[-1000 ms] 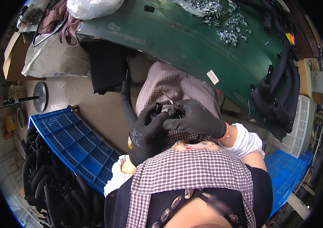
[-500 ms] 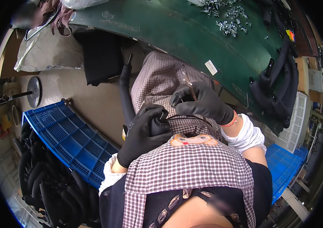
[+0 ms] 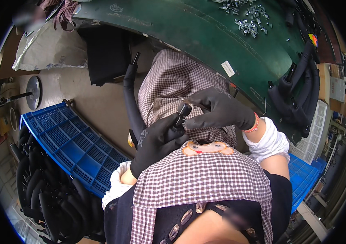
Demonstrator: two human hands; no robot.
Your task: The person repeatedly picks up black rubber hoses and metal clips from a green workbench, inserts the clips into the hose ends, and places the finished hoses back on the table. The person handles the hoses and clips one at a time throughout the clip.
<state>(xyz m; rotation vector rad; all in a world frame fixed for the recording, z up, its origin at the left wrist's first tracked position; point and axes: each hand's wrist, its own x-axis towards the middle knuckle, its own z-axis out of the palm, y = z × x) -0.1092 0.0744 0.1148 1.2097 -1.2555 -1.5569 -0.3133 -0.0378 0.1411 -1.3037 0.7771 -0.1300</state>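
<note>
Above the checked apron [image 3: 189,81], the black-gloved left hand [image 3: 158,142] and right hand [image 3: 217,110] are meeting fingertip to fingertip, both pinching closed on a small black clip-like part [image 3: 183,112] lying between them, its long axis tilting up-right; the gloves are hiding its lower end and exact form.

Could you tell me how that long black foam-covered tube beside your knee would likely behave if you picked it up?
The tube curves along its length, so it probably bends somewhat. Its foam-like cover suggests lightness and good grip. Being round, it might roll.
</note>
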